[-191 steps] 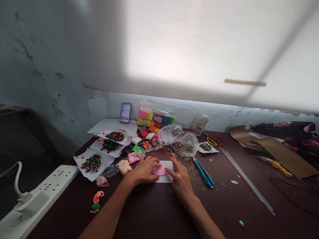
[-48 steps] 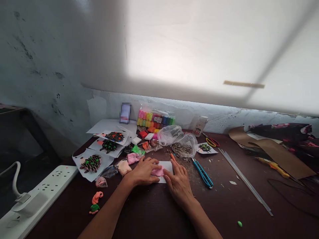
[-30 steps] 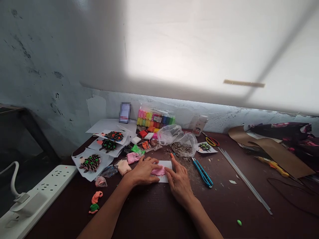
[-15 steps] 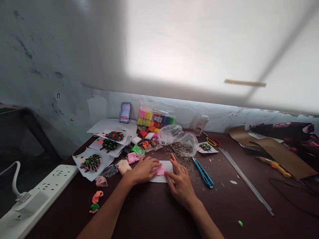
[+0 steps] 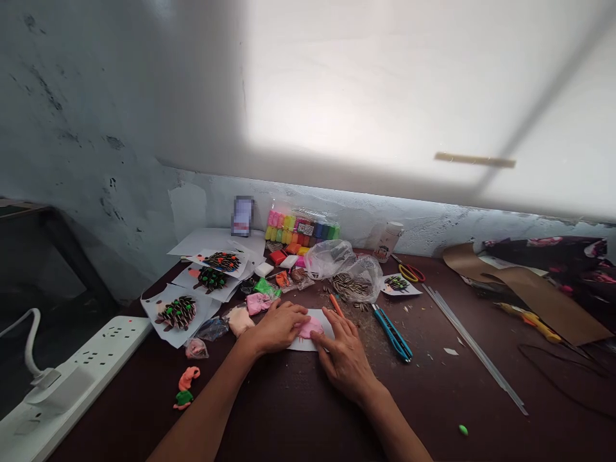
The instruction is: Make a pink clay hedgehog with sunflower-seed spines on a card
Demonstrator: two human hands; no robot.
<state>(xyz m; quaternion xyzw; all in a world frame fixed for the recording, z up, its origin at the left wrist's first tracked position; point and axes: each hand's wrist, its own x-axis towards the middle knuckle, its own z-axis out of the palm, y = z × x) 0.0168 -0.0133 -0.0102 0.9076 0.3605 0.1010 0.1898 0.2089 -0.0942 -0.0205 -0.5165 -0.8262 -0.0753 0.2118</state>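
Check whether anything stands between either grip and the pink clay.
Nothing visible does: the left grip and the right grip both reach the pink clay on the white paper. The orange stick shows beside the right grip, not in between.

On the surface (image 5: 298,417), the clay patch (image 5: 310,328) lies on the sheet (image 5: 303,347), between the left hand (image 5: 279,327) and right hand (image 5: 344,350); from the sheet, the clay pack (image 5: 302,229) stands at twelve o'clock; the seeds (image 5: 347,285), in the plastic bag (image 5: 371,276), at one; the utility knife (image 5: 392,333) at three; the pellet (image 5: 462,430) at four; the phone (image 5: 242,216) at eleven.
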